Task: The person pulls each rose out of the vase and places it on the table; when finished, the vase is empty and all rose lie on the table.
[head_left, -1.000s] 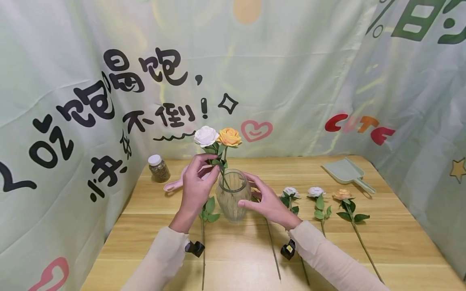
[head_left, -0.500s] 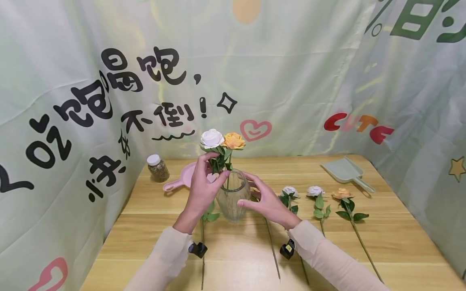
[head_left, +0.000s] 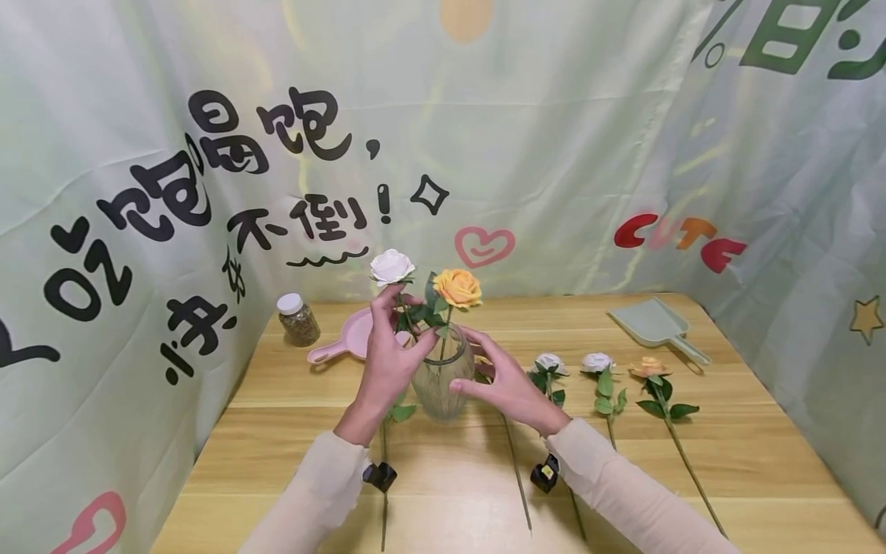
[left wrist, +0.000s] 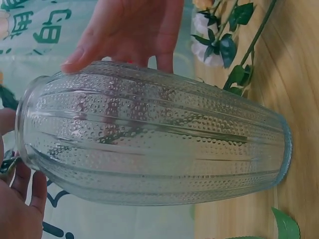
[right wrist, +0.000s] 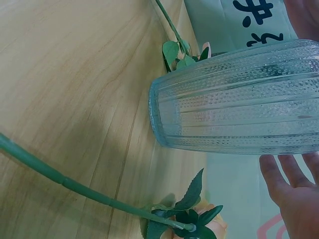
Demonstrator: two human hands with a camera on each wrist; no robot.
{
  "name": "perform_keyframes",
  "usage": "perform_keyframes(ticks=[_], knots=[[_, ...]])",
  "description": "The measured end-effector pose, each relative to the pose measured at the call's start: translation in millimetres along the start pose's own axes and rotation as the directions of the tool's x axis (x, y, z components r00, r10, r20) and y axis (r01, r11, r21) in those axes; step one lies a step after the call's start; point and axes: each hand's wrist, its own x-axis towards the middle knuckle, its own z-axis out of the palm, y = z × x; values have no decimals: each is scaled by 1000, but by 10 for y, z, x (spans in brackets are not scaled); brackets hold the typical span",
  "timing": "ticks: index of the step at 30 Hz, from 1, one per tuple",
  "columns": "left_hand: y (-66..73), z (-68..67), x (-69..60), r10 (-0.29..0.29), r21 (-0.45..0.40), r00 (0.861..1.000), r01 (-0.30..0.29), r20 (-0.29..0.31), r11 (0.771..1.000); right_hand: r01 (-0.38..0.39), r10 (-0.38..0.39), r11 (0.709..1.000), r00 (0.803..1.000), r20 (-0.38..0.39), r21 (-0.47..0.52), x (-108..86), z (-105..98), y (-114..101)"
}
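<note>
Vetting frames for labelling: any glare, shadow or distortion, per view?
Head: pale glare on the light-brown wooden table, front centre. Left wrist: scene sideways, clear ribbed glass vase distorts what shows through. Right wrist: also sideways, soft shadows near the long green flower stem.

Clear glass vase (head_left: 438,391): ribbed, bumpy, upright, R hand (head_left: 501,381) round its R side. Yellow-orange rose (head_left: 457,288): bloom above vase mouth, green lvs, stem runs dn into vase. White rose (head_left: 391,267): bloom up & L of vase mouth, L hand (head_left: 392,355) holds leafy stem; btm end hidden, can't tell if in vase.
</note>
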Motion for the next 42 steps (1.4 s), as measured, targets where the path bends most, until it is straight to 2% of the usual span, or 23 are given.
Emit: perform_keyframes(ticks=[3,9,14,21,27,32,36,40,42], knots=[[-12,5,0,1,-2,1000,0,23,1000,-6,6,1000,1000,7,11,2,5,-6],[-3,-54,-21,-25,63,998,21,59,998,-38,37,998,999,12,46,-11,2,0],[22,-123,-12,-43,53,997,40,58,998,-45,45,998,999,5,52,-7,-2,11],[52,-168,56,24,18,997,-23,-68,1000,-44,44,998,999,0,42,-7,-4,26],[218,-327,190,49,-55,989,-57,-140,997,-63,63,996,998,7,60,-20,-9,15],[382,-547,314,34,-153,974,-70,-226,986,-75,75,995,997,6,58,-25,-14,12],[477,-761,386,55,-234,950,-131,-308,963,-80,80,996,997,1,46,-25,-17,16],[531,-987,396,81,-282,929,-192,-361,940,-80,80,996,997,0,48,-24,-17,17],[532,-1100,374,65,-284,926,-181,-373,942,-82,83,995,997,-1,49,-27,-19,20]])
